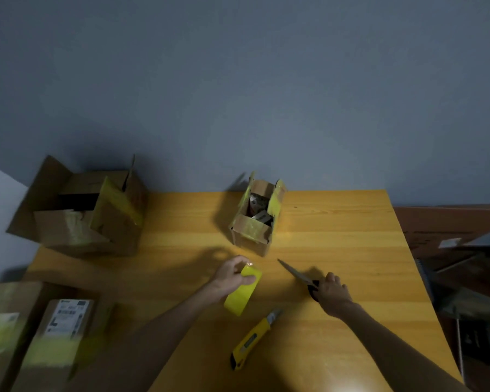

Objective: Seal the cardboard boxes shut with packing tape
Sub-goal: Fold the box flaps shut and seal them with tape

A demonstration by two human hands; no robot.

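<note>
The left grip (234, 274) is clamped on the tape (242, 297), a yellow roll held on edge low over the bench (337, 250). The thumb lies across its face and the fingers curl over the far rim. I cannot tell whether the roll touches the wood. The right grip (333, 291) is closed round the black handles of the scissors (293, 271), whose blades are together and point at the small box (249, 241), tip near it but apart. That box stands open mid-bench, flaps up, with yellow tape on them. A big box (96, 230) sits open at the far left corner. A yellow knife (252, 339) lies between the forearms. At the near left, two blurred boxes (65, 321) carry yellow tape.
</note>
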